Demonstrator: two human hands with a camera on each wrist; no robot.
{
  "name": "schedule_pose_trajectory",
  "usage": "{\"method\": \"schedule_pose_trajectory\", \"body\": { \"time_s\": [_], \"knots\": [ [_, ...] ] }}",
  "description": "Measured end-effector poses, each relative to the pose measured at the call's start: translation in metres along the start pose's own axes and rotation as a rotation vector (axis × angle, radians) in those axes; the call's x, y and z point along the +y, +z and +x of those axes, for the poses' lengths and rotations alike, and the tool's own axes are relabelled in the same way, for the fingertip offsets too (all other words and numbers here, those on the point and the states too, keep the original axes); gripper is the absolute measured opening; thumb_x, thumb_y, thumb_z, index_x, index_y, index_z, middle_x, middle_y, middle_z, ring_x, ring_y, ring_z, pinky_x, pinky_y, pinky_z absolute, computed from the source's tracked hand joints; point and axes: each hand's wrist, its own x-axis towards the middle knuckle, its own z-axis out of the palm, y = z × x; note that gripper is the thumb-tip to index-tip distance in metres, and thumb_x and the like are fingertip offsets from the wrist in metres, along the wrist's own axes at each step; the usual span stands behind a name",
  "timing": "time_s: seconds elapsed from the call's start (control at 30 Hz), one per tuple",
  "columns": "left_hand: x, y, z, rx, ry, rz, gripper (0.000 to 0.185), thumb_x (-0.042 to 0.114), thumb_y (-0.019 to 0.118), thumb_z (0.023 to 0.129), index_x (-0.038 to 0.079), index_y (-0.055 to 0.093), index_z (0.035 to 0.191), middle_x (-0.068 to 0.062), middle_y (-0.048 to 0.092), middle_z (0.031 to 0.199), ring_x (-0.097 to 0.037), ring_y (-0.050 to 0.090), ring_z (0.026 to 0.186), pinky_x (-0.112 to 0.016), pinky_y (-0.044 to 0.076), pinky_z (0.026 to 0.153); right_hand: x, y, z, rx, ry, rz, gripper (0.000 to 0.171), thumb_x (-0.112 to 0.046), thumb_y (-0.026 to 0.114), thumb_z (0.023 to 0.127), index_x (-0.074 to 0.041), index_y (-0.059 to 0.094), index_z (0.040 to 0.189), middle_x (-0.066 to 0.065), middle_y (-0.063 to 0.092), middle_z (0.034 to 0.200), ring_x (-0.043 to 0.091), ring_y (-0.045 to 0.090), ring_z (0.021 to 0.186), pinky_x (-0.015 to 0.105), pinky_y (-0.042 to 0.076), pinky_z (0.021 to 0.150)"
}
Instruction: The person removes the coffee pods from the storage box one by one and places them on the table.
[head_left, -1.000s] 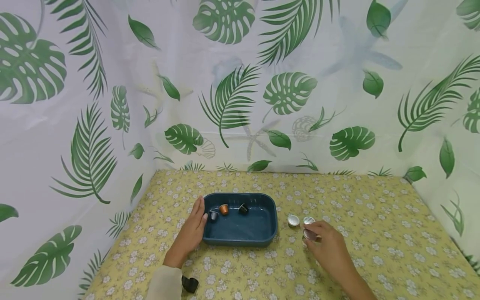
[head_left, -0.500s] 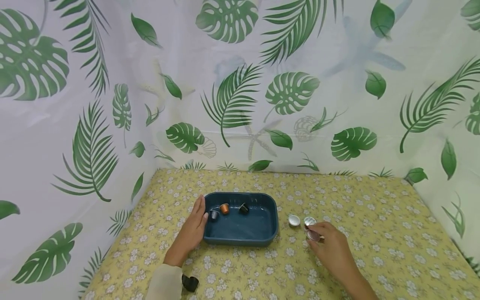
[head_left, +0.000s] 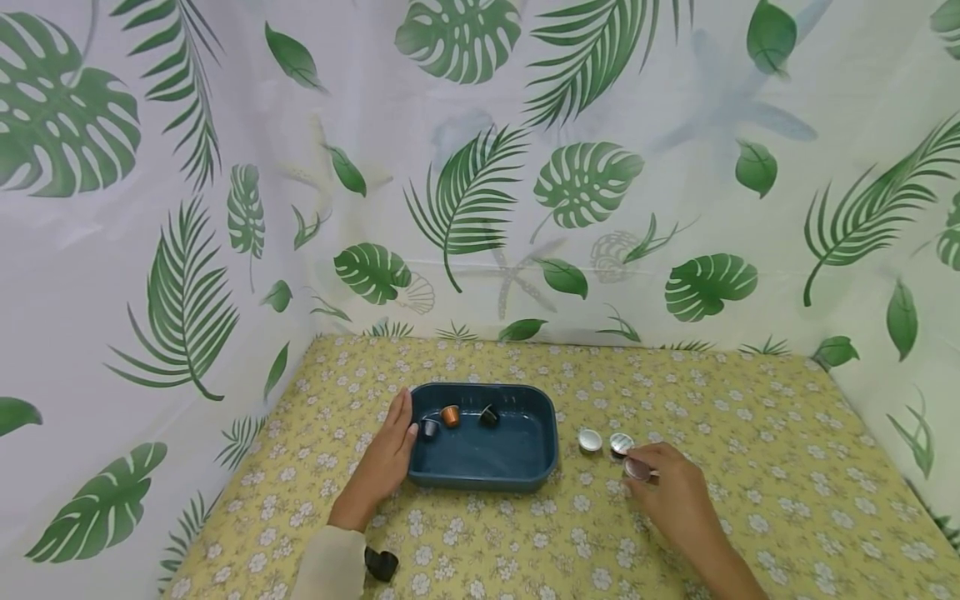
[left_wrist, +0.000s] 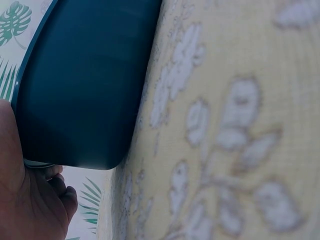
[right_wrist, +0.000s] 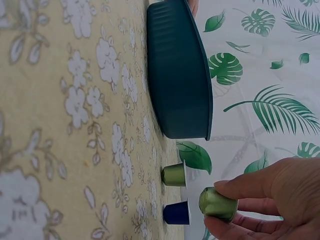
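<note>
Since one second ago, the right hand (head_left: 670,492) has shifted a little to the right and away from the tray, and it still carries the same capsule; the left hand has not moved. Nearest to the person, a small black object (head_left: 382,564) lies on the worktop (head_left: 750,500) beside the left sleeve. The right hand pinches a green capsule (right_wrist: 218,203) between thumb and fingers (right_wrist: 250,189), raised just above the flowered cloth. Just beyond it, two more capsules stand on the worktop to the right of the tray: a green one (right_wrist: 174,175) and a blue one (right_wrist: 176,213), close together. The left hand (head_left: 384,463) rests with fairly straight fingers against the left end of the dark teal tray (head_left: 525,477), touching its rim. Inside the tray, near its far left side, lie three capsules: a dark blue one (head_left: 429,429), an orange one (head_left: 450,415) and a black one (head_left: 489,415).
</note>
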Motion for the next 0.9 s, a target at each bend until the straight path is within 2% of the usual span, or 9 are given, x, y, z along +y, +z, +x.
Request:
{"method": "schedule_pose_trajectory", "body": {
  "time_s": [0.2, 0.5, 0.67, 0.9],
  "knots": [
    [0.0, 0.0, 0.0, 0.014, 0.011, 0.006, 0.06, 0.022, 0.035, 0.113, 0.003, 0.007, 0.163, -0.009, -0.001, 0.17, -0.034, 0.012, 0.155, -0.057, 0.023, 0.119, 0.011, -0.001, 0.003, 0.02, -0.012, -0.028, 0.035, 0.01, 0.084, 0.075, 0.011, 0.072, 0.108, 0.02, 0.067, 0.107, 0.032, 0.069, 0.089, 0.034, 0.061, 0.073],
    [-0.002, 0.002, 0.001, 0.015, 0.001, 0.012, 0.061, 0.024, 0.036, 0.113, 0.005, 0.007, 0.163, -0.009, 0.0, 0.17, -0.034, 0.012, 0.155, -0.057, 0.023, 0.119, 0.016, -0.005, 0.004, -0.013, 0.059, -0.051, 0.039, 0.009, 0.084, 0.076, 0.01, 0.072, 0.113, 0.02, 0.065, 0.109, 0.035, 0.068, 0.093, 0.035, 0.06, 0.074],
    [-0.002, 0.002, 0.001, 0.01, -0.011, 0.02, 0.061, 0.025, 0.035, 0.113, 0.008, 0.006, 0.164, -0.006, -0.001, 0.171, -0.031, 0.011, 0.155, -0.055, 0.022, 0.12, 0.018, -0.007, 0.004, -0.027, 0.07, -0.045, 0.039, 0.008, 0.083, 0.077, 0.01, 0.071, 0.114, 0.021, 0.065, 0.109, 0.034, 0.068, 0.093, 0.035, 0.061, 0.074],
    [-0.002, 0.002, 0.001, 0.014, -0.003, 0.008, 0.061, 0.023, 0.036, 0.113, 0.005, 0.007, 0.163, -0.009, 0.0, 0.171, -0.033, 0.011, 0.155, -0.057, 0.022, 0.12, 0.024, -0.01, 0.005, -0.035, 0.089, -0.085, 0.039, 0.001, 0.082, 0.081, 0.007, 0.07, 0.118, 0.024, 0.069, 0.108, 0.034, 0.069, 0.089, 0.037, 0.059, 0.064]
  ]
}}
